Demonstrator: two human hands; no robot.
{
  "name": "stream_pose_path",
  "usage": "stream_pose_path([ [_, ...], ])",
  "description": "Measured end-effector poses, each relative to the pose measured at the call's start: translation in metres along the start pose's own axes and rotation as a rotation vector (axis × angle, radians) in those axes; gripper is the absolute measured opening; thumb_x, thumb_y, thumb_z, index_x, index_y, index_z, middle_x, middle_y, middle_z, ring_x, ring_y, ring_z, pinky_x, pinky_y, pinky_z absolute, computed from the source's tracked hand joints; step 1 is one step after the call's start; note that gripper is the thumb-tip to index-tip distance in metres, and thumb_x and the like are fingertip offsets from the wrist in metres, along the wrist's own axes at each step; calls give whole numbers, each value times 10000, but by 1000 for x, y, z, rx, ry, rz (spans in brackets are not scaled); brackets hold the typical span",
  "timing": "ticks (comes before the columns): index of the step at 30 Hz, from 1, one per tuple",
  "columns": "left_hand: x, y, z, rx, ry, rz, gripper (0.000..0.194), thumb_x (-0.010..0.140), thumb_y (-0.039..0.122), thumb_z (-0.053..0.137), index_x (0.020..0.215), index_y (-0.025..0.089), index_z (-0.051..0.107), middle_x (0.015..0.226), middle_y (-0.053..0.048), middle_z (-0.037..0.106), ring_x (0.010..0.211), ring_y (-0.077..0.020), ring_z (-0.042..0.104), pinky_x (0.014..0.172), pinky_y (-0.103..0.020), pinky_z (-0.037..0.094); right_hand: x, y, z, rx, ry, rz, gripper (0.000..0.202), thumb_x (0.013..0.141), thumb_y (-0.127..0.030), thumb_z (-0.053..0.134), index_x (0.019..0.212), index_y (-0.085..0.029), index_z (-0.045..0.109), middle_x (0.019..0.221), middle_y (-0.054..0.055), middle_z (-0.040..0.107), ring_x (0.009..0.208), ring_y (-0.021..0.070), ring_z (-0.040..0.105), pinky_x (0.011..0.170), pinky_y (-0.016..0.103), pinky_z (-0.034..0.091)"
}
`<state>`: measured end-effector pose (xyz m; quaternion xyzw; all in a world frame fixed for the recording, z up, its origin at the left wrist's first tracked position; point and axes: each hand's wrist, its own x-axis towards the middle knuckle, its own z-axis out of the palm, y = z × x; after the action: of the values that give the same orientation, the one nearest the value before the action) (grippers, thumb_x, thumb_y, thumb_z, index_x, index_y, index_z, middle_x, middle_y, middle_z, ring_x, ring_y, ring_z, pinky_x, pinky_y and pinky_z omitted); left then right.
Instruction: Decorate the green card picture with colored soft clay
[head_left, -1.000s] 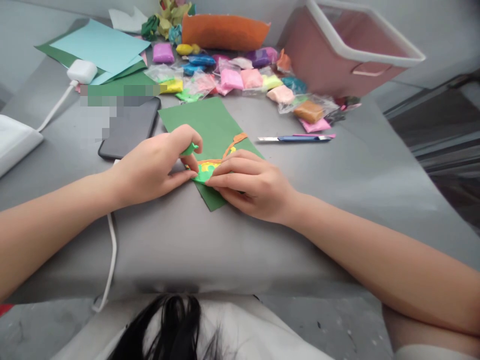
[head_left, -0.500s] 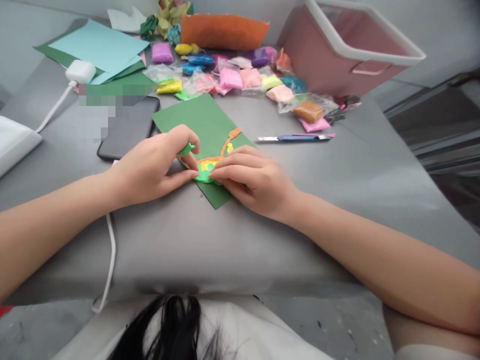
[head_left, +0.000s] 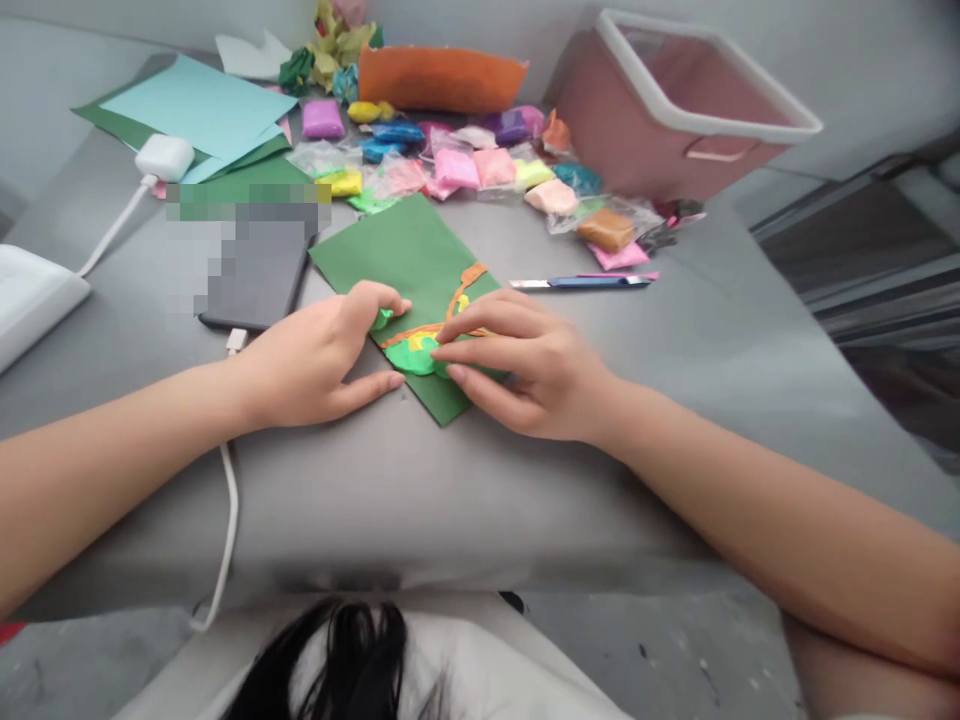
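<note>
- Green card lies askew on the grey desk, toward its front edge, with the card's nearest corner aimed at that edge; this slant probably suits both hands, bringing the modelled part within easy reach.
- Green clay sits on the card's lower portion, beneath yellow clay and an orange clay strip; all lie on the card, in line with the fingers.
- The right hand covers the right end of this clay, its thumb and forefinger tips narrowly apart and touching the green; whether they pinch or only press, I cannot tell. Contact this close looks meant for shaping an edge.
- The left hand keeps a green clay scrap in its curled fingers, while the thumb stands wide of the forefinger, its tip beside the card's left edge. That stance seems to leave the thumb free for steadying.
- A utility knife rests right of the card, silver end toward it, apparently parked handy but out of the way.
- Bagged clay packets lie toward the desk's back edge, presumably to leave working room in front.
</note>
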<state>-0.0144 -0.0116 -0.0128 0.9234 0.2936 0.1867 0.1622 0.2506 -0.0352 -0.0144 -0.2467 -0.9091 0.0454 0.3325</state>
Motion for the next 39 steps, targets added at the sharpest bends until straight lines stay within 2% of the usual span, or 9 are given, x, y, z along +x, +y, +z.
stream_pose_path([
  [10,-4,27,9,134,40,-82,438,933,388,568,1261,164,383,1263,-223,658,1190,-396,660,917,-539,554,-15,1,0,-100,-2,-56,230,896,-241,677,1106,-153,706,1025,152,731,918,251,682,839,447,595],
  [16,-12,40,10,162,147,-18,445,941,354,573,1284,191,341,1120,-150,702,836,-281,743,682,-397,556,-23,2,-6,-60,-49,15,250,898,-224,674,1140,-166,703,1081,150,754,1003,266,720,906,458,612],
  [21,-16,53,3,102,153,36,367,969,267,539,1258,209,321,1099,-108,695,862,-244,739,633,-335,531,-24,10,-13,80,-95,64,219,905,-168,635,1111,-188,707,1127,142,750,1101,246,716,996,423,597],
  [25,-16,62,-7,-263,31,-93,373,954,311,588,1191,246,307,1107,-98,702,760,-171,711,553,-283,558,-24,14,-16,214,-151,29,242,910,-154,617,1135,-185,699,1158,143,739,1172,242,701,1051,406,579],
  [29,-11,54,-10,-564,-64,-129,344,970,288,579,1175,290,303,1173,-72,689,902,-172,747,703,-302,647,-23,15,-19,332,-214,-9,284,940,-136,562,1185,-201,688,1193,119,743,1236,221,677,1061,360,573],
  [31,-9,43,-4,-399,15,2,403,949,261,614,1212,284,310,1292,-111,631,1162,-231,693,932,-407,626,-23,16,-20,367,-235,-32,309,969,-162,531,1242,-184,673,1260,137,722,1279,222,650,1078,355,558],
  [33,-6,32,4,-149,95,199,520,894,313,711,1225,251,315,1424,-191,544,1384,-331,530,1136,-594,466,-24,15,-20,356,-229,-56,328,1000,-239,506,1280,-176,665,1324,151,690,1317,236,619,1102,387,535],
  [36,-5,22,17,-33,79,210,616,869,385,743,1258,212,299,1514,-275,433,1509,-393,339,1177,-659,379,-28,12,-18,231,-188,-91,353,1009,-377,494,1247,-220,702,1308,114,697,1278,248,619,1112,450,507],
  [39,-6,23,23,44,106,156,593,899,414,703,1276,201,297,1489,-270,450,1524,-400,309,1175,-654,382,-34,5,-17,66,-163,-100,384,991,-475,497,1214,-267,729,1275,77,703,1220,262,598,1098,490,491],
])
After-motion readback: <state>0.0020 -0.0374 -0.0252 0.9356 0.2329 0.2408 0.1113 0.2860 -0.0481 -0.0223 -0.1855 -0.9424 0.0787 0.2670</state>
